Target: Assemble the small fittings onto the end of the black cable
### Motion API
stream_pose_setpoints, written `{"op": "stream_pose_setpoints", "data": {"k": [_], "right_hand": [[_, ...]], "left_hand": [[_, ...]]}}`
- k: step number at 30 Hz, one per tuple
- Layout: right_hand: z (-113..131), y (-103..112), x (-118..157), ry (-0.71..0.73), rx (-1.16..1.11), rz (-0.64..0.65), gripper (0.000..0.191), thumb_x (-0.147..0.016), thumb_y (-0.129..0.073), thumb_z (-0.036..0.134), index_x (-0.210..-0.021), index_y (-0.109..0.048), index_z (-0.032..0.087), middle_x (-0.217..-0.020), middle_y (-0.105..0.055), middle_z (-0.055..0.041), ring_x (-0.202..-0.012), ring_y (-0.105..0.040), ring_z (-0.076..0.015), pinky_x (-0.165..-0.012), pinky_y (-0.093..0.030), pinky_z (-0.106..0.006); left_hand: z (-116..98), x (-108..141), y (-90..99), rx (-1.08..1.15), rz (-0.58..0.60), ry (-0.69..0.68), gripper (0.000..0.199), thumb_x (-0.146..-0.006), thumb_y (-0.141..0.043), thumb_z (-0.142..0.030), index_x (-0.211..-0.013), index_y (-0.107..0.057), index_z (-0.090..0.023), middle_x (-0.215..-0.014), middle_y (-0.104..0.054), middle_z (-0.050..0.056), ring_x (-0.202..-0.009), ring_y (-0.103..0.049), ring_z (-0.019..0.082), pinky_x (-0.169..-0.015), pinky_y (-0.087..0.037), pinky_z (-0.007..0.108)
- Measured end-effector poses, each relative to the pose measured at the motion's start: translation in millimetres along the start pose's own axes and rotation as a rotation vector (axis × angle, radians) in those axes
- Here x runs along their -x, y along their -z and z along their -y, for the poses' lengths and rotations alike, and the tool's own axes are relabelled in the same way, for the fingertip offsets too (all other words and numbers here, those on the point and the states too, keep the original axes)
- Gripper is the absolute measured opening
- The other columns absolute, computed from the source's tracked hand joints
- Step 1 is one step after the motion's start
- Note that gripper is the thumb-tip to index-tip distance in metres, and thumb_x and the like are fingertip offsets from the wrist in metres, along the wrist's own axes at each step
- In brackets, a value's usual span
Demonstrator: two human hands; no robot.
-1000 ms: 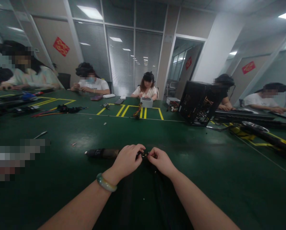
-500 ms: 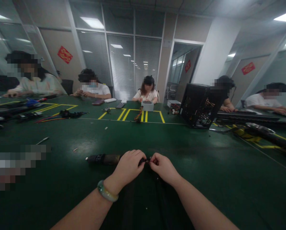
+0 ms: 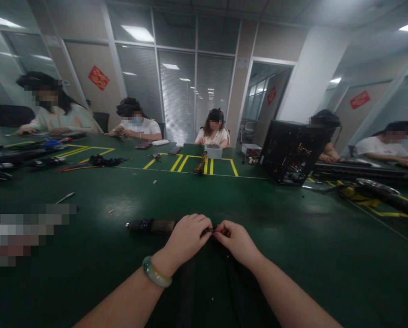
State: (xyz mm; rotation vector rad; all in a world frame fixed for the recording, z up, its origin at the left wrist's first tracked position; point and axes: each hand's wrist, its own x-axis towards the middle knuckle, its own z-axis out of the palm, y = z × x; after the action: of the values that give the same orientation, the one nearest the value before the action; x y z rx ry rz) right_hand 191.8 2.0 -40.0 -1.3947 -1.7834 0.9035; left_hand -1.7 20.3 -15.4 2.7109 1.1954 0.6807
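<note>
Dark cylinder lying level under the left hand, silver end to nine o'clock

Compared with a second ago, the fingertips of the two hands have drawn closer: the small dark part between them, which then showed ring-like glints in an open gap, is now almost covered. The whole scene also sits a little lower and further right in the view, while the cylinder lies on the table much as it did.

Its long axis runs nearly straight from nine to three o'clock, with the silver tip at nine. The three o'clock end disappears beneath the left hand, so whether it joins the small dark part cannot be seen.

The left hand is palm down, fingers curled over that end. At its three o'clock side, the right hand has thumb and forefinger brought together at the small dark part; I cannot tell whether they pinch it. Measured from the hands, a grey box stands at twelve and a black computer case at two.
</note>
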Motion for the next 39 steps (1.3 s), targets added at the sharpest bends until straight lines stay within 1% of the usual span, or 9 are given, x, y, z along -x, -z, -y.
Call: {"op": "stream_pose_setpoints", "data": {"k": [10, 16, 19, 24, 30, 33, 36, 38, 39], "right_hand": [[6.0, -1.9, 1.7, 0.065, 0.078, -0.055, 0.006, -0.084, -0.062, 0.025, -0.086, -0.067, 0.022, -0.081, -0.067, 0.0016, -0.074, -0.062, -0.0151, -0.065, -0.044, -0.024], [1.7, -4.9, -0.7, 0.047, 0.074, -0.067, 0.01, -0.085, -0.062, 0.026, -0.095, -0.063, 0.024, -0.078, -0.064, 0.0035, -0.069, -0.06, -0.0138, -0.061, -0.042, -0.023], [0.3, -6.0, -1.6, 0.059, 0.074, -0.068, 0.01, -0.086, -0.061, 0.025, -0.096, -0.062, 0.024, -0.078, -0.063, 0.0038, -0.07, -0.059, -0.0137, -0.061, -0.042, -0.023], [-0.8, -7.9, -2.9, 0.066, 0.04, -0.077, 0.012, -0.084, -0.063, 0.023, -0.095, -0.059, 0.024, -0.076, -0.061, 0.0048, -0.069, -0.059, -0.0134, -0.061, -0.041, -0.023], [8.3, -2.4, -0.7, 0.068, 0.06, -0.112, 0.009, -0.085, -0.062, 0.025, -0.093, -0.058, 0.022, -0.077, -0.062, 0.0025, -0.069, -0.058, -0.0144, -0.061, -0.041, -0.024], [22.1, 3.5, 8.1, 0.195, 0.133, -0.206, 0.008, -0.089, -0.058, 0.027, -0.09, -0.062, 0.021, -0.084, -0.062, -0.0009, -0.076, -0.057, -0.0156, -0.067, -0.041, -0.026], [32.2, 4.5, 16.9, 0.387, 0.153, -0.076, 0.021, -0.095, -0.049, 0.025, -0.083, -0.067, 0.021, -0.079, -0.061, -0.0002, -0.077, -0.057, -0.0144, -0.072, -0.04, -0.026], [31.8, 2.6, 18.1, 0.41, 0.169, 0.009, 0.026, -0.095, -0.048, 0.025, -0.077, -0.067, 0.021, -0.074, -0.061, 0.0012, -0.074, -0.057, -0.0135, -0.072, -0.039, -0.025], [29.3, 1.8, 17.0, 0.373, 0.183, -0.001, 0.027, -0.095, -0.049, 0.026, -0.075, -0.066, 0.021, -0.073, -0.061, 0.0017, -0.072, -0.057, -0.0134, -0.07, -0.039, -0.025]], "left_hand": [[-2.5, -0.6, 1.9, -0.046, 0.024, 0.007, 0.002, -0.087, -0.058, -0.02, -0.089, -0.058, -0.022, -0.092, -0.061, 0.0, -0.088, -0.055, 0.019, -0.078, -0.04, 0.033], [-3.6, -0.3, 1.1, -0.065, 0.006, 0.003, 0.003, -0.086, -0.057, -0.02, -0.088, -0.058, -0.022, -0.092, -0.061, 0.001, -0.089, -0.056, 0.019, -0.078, -0.041, 0.033], [-3.9, -0.2, -0.1, -0.069, -0.015, -0.005, 0.003, -0.086, -0.058, -0.019, -0.088, -0.058, -0.021, -0.091, -0.062, 0.0, -0.09, -0.057, 0.019, -0.087, -0.04, 0.036], [-2.0, 0.2, -3.0, -0.023, -0.054, -0.018, 0.007, -0.086, -0.059, -0.018, -0.09, -0.059, -0.023, -0.09, -0.064, -0.003, -0.09, -0.058, 0.017, -0.105, -0.029, 0.043], [-0.2, -0.2, -4.4, 0.004, -0.051, -0.029, 0.006, -0.086, -0.06, -0.02, -0.091, -0.061, -0.023, -0.092, -0.065, -0.002, -0.089, -0.058, 0.018, -0.095, -0.037, 0.04], [-0.7, -0.6, -4.0, -0.008, -0.047, -0.028, 0.005, -0.085, -0.062, -0.02, -0.09, -0.061, -0.022, -0.09, -0.065, -0.001, -0.088, -0.058, 0.019, -0.087, -0.04, 0.037], [-0.4, -0.7, -4.1, 0.012, -0.037, -0.033, 0.005, -0.085, -0.063, -0.023, -0.09, -0.061, -0.022, -0.089, -0.065, 0.0, -0.086, -0.058, 0.019, -0.082, -0.041, 0.035], [0.0, -0.8, -4.5, 0.025, -0.034, -0.03, 0.005, -0.085, -0.063, -0.022, -0.089, -0.062, -0.023, -0.089, -0.065, 0.0, -0.087, -0.058, 0.019, -0.081, -0.041, 0.035], [0.1, -0.7, -4.5, 0.025, -0.033, -0.026, 0.005, -0.084, -0.063, -0.021, -0.089, -0.062, -0.022, -0.09, -0.065, 0.0, -0.088, -0.058, 0.02, -0.081, -0.041, 0.035]]}}
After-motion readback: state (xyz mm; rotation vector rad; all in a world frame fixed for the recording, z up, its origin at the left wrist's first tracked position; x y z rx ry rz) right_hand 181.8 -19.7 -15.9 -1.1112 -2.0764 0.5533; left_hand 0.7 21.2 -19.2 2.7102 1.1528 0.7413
